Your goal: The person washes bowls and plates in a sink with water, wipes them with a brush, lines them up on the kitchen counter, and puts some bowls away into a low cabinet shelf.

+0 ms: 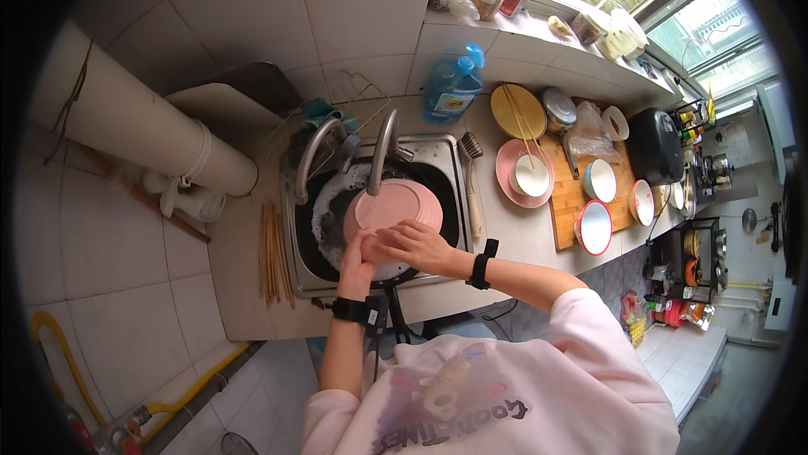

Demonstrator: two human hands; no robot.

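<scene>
A pink plate (404,199) is bottom side up over the sink, beneath the curved metal faucet (381,152). At its near left edge, my left hand (357,265) grips it. My right hand (413,245) lies across the plate's near part, fingers bent against the surface; its thumb is hidden. Below the plate, a dark pan (328,202) with foamy water sits in the steel sink (464,202), its black handle (396,313) reaching over the front edge. A second curved metal pipe (309,168) stands left of the faucet.
Left of the sink lie several wooden chopsticks (273,253); a scrub brush (472,186) is at its right. A blue soap bottle (451,92) stands behind. Farther right are a yellow plate (502,115), a pink dish (507,180), and a cutting board (562,218) with bowls.
</scene>
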